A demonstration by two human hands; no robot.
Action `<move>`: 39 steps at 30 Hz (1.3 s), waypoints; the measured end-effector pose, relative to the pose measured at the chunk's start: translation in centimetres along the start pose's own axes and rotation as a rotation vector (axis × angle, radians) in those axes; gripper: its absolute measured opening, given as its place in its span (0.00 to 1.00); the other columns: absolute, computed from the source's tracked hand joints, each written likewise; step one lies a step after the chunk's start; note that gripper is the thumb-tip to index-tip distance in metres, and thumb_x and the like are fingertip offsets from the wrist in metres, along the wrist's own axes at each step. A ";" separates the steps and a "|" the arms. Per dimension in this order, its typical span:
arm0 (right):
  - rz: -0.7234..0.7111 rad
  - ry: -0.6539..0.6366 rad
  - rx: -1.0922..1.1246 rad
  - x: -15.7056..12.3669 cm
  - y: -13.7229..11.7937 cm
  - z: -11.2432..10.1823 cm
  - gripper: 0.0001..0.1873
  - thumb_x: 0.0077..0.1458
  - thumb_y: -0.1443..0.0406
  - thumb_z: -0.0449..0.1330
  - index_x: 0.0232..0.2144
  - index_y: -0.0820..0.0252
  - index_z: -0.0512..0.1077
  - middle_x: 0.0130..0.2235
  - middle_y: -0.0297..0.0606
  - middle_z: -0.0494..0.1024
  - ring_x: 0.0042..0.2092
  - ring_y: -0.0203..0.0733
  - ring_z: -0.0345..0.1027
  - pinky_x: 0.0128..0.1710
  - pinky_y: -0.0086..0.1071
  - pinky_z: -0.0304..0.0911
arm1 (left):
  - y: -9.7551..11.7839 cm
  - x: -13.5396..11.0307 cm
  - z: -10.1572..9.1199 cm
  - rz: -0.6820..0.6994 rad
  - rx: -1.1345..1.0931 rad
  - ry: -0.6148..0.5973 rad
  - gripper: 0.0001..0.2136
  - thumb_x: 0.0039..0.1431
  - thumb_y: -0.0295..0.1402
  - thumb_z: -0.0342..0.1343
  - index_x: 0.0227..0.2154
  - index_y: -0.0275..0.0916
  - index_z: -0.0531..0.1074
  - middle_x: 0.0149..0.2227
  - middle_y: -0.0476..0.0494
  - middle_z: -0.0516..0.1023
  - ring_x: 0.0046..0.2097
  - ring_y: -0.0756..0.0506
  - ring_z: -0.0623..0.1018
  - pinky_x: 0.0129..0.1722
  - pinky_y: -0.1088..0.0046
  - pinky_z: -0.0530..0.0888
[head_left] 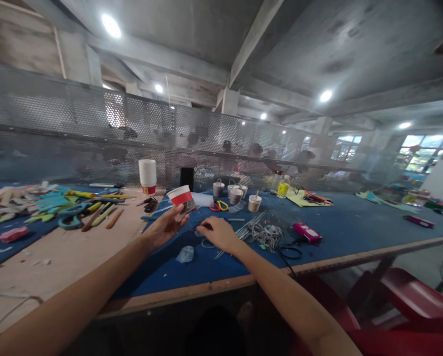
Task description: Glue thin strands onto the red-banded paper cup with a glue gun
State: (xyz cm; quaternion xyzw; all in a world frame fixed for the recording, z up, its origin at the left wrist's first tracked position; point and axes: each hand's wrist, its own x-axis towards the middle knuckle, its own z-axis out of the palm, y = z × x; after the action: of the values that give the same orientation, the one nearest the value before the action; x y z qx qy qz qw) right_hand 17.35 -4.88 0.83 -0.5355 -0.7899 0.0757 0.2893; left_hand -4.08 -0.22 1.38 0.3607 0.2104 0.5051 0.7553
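Observation:
My left hand (167, 227) is closed around a red and white paper cup (181, 196), raised above the blue table covering and tilted. Its lower part looks dark grey. To the right, my right hand (218, 232) hovers low over the table with its fingers pinched together; whatever is between the fingertips is too small to make out. A crumpled clear plastic piece (185, 254) lies below the hands. Just beyond my right hand are scissors (219, 205) with red and yellow handles. A tangle of grey cord (268, 235) and thin metal rods (243, 231) lies to its right.
Behind the hands stand a stack of paper cups (148, 175), a black phone-like slab (187, 178), several small grey cups (236, 195) and a yellow bottle (284, 187). Tools with wooden handles (102, 215) lie left. A magenta box (307, 233) sits right. A perforated metal screen (140, 128) borders the back.

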 end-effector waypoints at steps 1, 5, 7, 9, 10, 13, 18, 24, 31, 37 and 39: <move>0.065 0.037 -0.049 -0.1 0.6 -0.7 0.15 0.67 0.53 0.58 0.42 0.55 0.79 0.46 0.38 0.83 0.46 0.43 0.77 0.44 0.31 0.64 | 0.0 0.0 -0.1 -0.006 -0.006 0.002 0.06 0.64 0.22 0.62 0.43 0.33 0.78 0.35 0.41 0.86 0.30 0.49 0.84 0.31 0.80 0.82; 0.318 0.025 -0.278 -0.2 3.2 -3.0 0.18 0.65 0.52 0.59 0.45 0.58 0.77 0.48 0.46 0.82 0.49 0.51 0.78 0.46 0.36 0.65 | 0.0 0.1 -0.1 -0.022 -0.003 0.004 0.07 0.62 0.22 0.64 0.43 0.32 0.78 0.37 0.39 0.86 0.29 0.49 0.84 0.28 0.80 0.82; 0.392 -0.087 -0.315 0.1 4.3 -3.2 0.21 0.62 0.49 0.61 0.45 0.60 0.77 0.49 0.50 0.83 0.51 0.56 0.77 0.47 0.38 0.66 | 0.0 0.2 -0.3 -0.016 0.011 -0.006 0.07 0.62 0.21 0.64 0.42 0.33 0.78 0.37 0.39 0.86 0.30 0.48 0.85 0.28 0.79 0.82; 0.423 -0.144 -0.300 0.5 5.2 -2.9 0.23 0.60 0.46 0.63 0.41 0.60 0.79 0.47 0.52 0.83 0.51 0.58 0.78 0.46 0.39 0.66 | 0.0 0.3 -0.5 -0.009 0.028 -0.015 0.08 0.61 0.21 0.64 0.43 0.34 0.78 0.36 0.39 0.86 0.31 0.47 0.85 0.29 0.79 0.82; 0.429 -0.149 -0.284 0.7 5.5 -2.7 0.23 0.58 0.46 0.64 0.39 0.60 0.79 0.46 0.52 0.84 0.51 0.59 0.78 0.46 0.39 0.67 | -0.1 0.4 -0.7 -0.008 0.033 -0.016 0.09 0.61 0.22 0.64 0.44 0.34 0.78 0.36 0.39 0.86 0.31 0.46 0.85 0.29 0.78 0.82; 0.433 -0.110 -0.216 0.8 6.2 -2.0 0.20 0.55 0.48 0.66 0.29 0.59 0.78 0.40 0.51 0.84 0.48 0.59 0.79 0.43 0.38 0.66 | -0.1 0.6 -1.2 -0.011 0.036 -0.018 0.11 0.61 0.23 0.65 0.46 0.36 0.78 0.37 0.39 0.87 0.31 0.46 0.85 0.30 0.78 0.83; 0.440 0.034 0.002 0.5 7.3 -2.2 0.21 0.54 0.53 0.66 0.18 0.58 0.69 0.22 0.40 0.76 0.36 0.49 0.77 0.37 0.33 0.64 | 0.0 0.6 -1.3 -0.036 0.031 -0.059 0.13 0.64 0.25 0.62 0.51 0.34 0.77 0.47 0.33 0.86 0.32 0.47 0.85 0.33 0.77 0.83; 0.372 0.240 0.400 1.2 7.1 -3.0 0.21 0.63 0.48 0.54 0.36 0.59 0.70 0.29 0.33 0.76 0.32 0.39 0.73 0.32 0.30 0.69 | 0.6 -0.2 -0.4 -0.035 0.041 -0.009 0.12 0.66 0.25 0.60 0.51 0.32 0.77 0.54 0.29 0.82 0.33 0.48 0.84 0.33 0.77 0.83; 0.197 0.184 1.195 1.0 4.9 -3.0 0.23 0.52 0.50 0.67 0.43 0.56 0.67 0.32 0.30 0.76 0.27 0.34 0.69 0.28 0.28 0.67 | 0.5 -0.2 -0.5 -0.025 0.060 0.009 0.18 0.63 0.26 0.63 0.55 0.33 0.75 0.51 0.30 0.84 0.33 0.48 0.84 0.33 0.77 0.82; 0.093 0.105 1.069 2.6 2.5 -4.8 0.15 0.51 0.55 0.67 0.32 0.60 0.71 0.22 0.26 0.68 0.24 0.32 0.61 0.27 0.28 0.60 | 0.3 0.0 -0.8 -0.022 0.054 -0.015 0.18 0.63 0.26 0.64 0.55 0.34 0.76 0.49 0.31 0.85 0.31 0.47 0.84 0.32 0.76 0.82; 0.050 0.122 0.969 2.9 1.8 -5.2 0.15 0.53 0.55 0.66 0.34 0.62 0.74 0.20 0.27 0.69 0.25 0.33 0.63 0.30 0.29 0.62 | 0.3 0.1 -0.9 -0.030 0.067 -0.027 0.16 0.63 0.27 0.63 0.53 0.33 0.77 0.50 0.30 0.85 0.32 0.48 0.84 0.32 0.76 0.82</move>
State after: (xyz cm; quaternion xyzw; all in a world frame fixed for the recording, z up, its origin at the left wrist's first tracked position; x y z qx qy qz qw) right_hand 20.82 -2.50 5.41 -0.3615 -0.6322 0.4103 0.5489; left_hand -4.82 0.22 1.02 0.3893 0.2224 0.4813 0.7532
